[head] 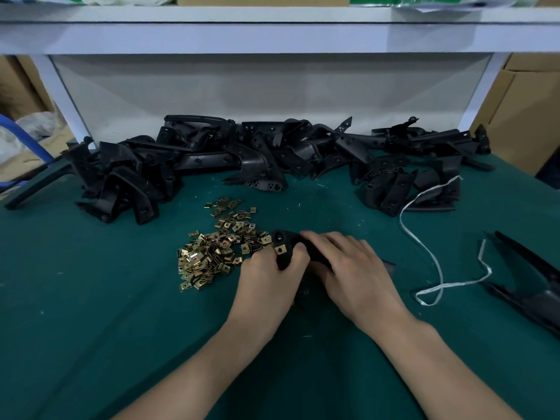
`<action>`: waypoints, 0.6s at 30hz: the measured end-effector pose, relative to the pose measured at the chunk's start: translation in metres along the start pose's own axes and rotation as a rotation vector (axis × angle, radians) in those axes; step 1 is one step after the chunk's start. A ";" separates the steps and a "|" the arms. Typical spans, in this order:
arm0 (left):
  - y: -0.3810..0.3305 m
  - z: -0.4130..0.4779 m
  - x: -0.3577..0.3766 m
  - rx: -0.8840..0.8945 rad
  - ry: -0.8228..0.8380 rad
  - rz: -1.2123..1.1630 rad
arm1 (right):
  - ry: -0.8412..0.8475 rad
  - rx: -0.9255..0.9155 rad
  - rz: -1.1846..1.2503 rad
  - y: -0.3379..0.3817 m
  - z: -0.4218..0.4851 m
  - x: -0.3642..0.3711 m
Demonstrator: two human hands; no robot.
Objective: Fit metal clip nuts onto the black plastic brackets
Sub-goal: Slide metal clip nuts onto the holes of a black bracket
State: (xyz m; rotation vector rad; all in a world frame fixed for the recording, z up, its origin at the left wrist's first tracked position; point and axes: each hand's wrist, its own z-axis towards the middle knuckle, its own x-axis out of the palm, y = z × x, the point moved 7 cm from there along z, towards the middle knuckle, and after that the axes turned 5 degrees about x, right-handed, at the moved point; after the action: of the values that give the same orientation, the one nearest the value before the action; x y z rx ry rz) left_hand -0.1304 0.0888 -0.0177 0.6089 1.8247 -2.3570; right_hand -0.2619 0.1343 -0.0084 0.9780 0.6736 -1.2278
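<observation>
A black plastic bracket (283,237) lies on the green table at the centre, held between both hands. My left hand (266,274) grips its near left side, the thumb pressing a brass clip nut (280,250) onto the bracket's edge. My right hand (351,265) curls over the bracket's right part and covers most of it. A loose heap of brass clip nuts (218,247) lies just left of the hands. A long pile of black brackets (260,159) stretches across the back of the table.
A white string (424,247) loops across the table to the right. A large black part (536,286) lies at the right edge. Cardboard boxes (527,113) stand behind on the right, and a white shelf (272,34) overhangs the back.
</observation>
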 end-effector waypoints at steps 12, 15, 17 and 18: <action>0.001 -0.001 0.001 0.036 -0.006 0.050 | 0.006 -0.004 -0.008 -0.001 0.001 0.001; 0.000 -0.001 0.001 0.037 0.005 0.061 | 0.011 0.002 -0.001 -0.001 0.001 0.002; 0.000 -0.001 0.000 0.026 0.004 0.062 | 0.015 0.003 -0.001 -0.001 0.000 0.002; 0.000 -0.001 0.000 0.019 0.004 0.058 | 0.016 0.003 -0.001 -0.001 0.000 0.002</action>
State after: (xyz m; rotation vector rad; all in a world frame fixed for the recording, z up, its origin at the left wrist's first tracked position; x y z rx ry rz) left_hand -0.1301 0.0896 -0.0180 0.6599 1.7634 -2.3400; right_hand -0.2630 0.1331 -0.0100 0.9911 0.6854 -1.2235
